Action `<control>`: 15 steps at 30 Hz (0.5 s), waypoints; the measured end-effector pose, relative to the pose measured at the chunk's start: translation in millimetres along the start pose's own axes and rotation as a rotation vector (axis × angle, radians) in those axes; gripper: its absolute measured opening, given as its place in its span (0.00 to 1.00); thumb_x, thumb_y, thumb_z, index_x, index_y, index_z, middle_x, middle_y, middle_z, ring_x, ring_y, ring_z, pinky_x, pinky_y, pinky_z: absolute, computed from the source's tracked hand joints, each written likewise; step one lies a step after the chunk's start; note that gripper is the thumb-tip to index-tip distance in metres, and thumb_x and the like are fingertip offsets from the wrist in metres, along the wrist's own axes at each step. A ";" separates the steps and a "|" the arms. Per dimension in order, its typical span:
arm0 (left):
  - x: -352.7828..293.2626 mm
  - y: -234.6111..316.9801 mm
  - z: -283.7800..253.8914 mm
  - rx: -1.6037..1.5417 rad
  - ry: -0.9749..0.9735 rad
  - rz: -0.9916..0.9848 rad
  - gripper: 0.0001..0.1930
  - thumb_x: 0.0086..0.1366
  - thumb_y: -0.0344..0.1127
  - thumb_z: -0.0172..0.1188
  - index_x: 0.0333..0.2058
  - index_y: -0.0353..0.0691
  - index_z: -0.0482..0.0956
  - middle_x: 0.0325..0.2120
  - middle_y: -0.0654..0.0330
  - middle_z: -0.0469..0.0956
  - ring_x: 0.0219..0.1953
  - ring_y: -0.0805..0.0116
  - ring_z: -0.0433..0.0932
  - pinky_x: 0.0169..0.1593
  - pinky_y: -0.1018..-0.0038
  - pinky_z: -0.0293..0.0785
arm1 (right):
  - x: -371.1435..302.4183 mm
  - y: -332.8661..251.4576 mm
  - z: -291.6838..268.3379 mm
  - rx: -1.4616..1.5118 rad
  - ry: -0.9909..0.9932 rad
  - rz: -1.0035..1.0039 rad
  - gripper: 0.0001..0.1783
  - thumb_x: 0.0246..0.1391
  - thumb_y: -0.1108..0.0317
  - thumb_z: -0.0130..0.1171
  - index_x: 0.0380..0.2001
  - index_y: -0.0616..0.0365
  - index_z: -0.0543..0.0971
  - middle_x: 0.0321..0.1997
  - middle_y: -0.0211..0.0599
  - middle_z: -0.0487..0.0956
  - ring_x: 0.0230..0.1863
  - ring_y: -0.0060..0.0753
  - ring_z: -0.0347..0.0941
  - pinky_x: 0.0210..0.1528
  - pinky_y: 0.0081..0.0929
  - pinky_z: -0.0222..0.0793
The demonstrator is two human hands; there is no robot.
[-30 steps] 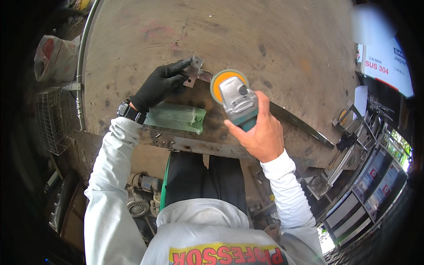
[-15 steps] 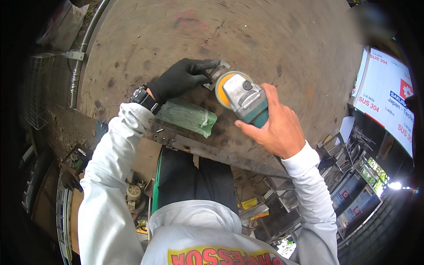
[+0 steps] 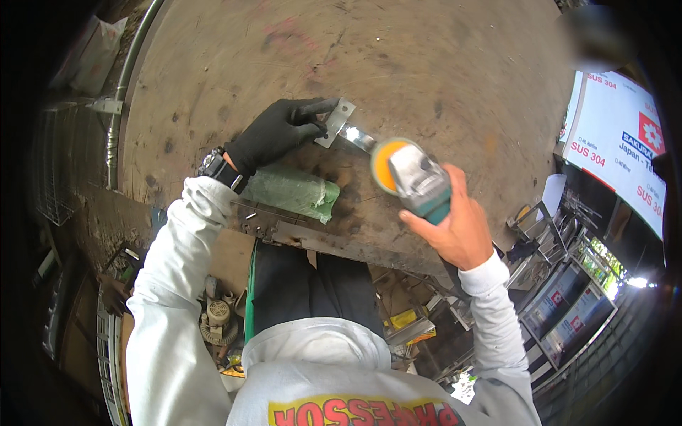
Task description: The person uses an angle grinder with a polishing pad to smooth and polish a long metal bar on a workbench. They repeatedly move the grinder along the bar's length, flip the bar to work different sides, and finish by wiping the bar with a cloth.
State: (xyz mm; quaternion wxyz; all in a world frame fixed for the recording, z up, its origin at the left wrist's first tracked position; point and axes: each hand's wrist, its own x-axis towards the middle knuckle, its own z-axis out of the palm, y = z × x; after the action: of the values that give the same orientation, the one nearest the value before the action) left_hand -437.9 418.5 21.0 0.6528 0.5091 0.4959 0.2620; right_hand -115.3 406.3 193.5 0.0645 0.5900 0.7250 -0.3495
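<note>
In the head view, the shift is at the disc: half a second ago the yellow disc sits right up against the drilled plate, and now it is away from it, out between four and five o'clock. That uncovers a bright metal strip running from plate to disc, glinting in the light, so for the work in hand the pass appears to be travelling along the strip and leaving the plate alone. Whether the disc presses on the metal or hovers just over it, I cannot tell. On the plate's nine o'clock side, the left hand, in a black glove, pinches it narrowly between thumb and fingers, the plate lying aslant above the brown tabletop. Over at four o'clock from the disc, the bare right hand is wrapped around the body of the angle grinder, thumb on the near side, a full grip. And at seven o'clock from the plate, a green film-wrapped piece lies near the gloved wrist, well apart from the disc.
</note>
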 end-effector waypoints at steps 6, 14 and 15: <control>1.6 5.2 7.8 -0.147 0.007 -0.024 0.28 0.74 0.29 0.62 0.71 0.35 0.74 0.48 0.63 0.86 0.47 0.78 0.80 0.58 0.75 0.77 | -72.8 57.5 23.6 0.182 0.233 0.312 0.51 0.52 0.49 0.80 0.69 0.57 0.62 0.47 0.62 0.87 0.48 0.66 0.87 0.49 0.50 0.81; 6.0 6.9 -5.1 -0.130 -0.049 -0.146 0.28 0.76 0.30 0.63 0.72 0.34 0.73 0.45 0.69 0.82 0.45 0.82 0.76 0.53 0.78 0.77 | -21.2 2.2 63.5 0.191 0.269 0.070 0.52 0.53 0.49 0.77 0.71 0.59 0.59 0.49 0.67 0.85 0.42 0.74 0.85 0.43 0.57 0.82; 4.1 8.7 -7.9 -0.125 -0.051 -0.168 0.28 0.76 0.30 0.63 0.72 0.34 0.73 0.46 0.69 0.82 0.45 0.81 0.76 0.53 0.78 0.77 | -15.8 1.4 62.7 0.177 0.239 0.054 0.52 0.53 0.49 0.77 0.71 0.59 0.59 0.47 0.66 0.85 0.41 0.74 0.85 0.42 0.58 0.82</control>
State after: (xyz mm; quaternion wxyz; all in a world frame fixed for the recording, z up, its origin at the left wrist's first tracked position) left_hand -442.1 428.2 27.6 0.7154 0.4304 0.5028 0.2241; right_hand -129.4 357.1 154.1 -0.0651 0.6499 0.6778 -0.3375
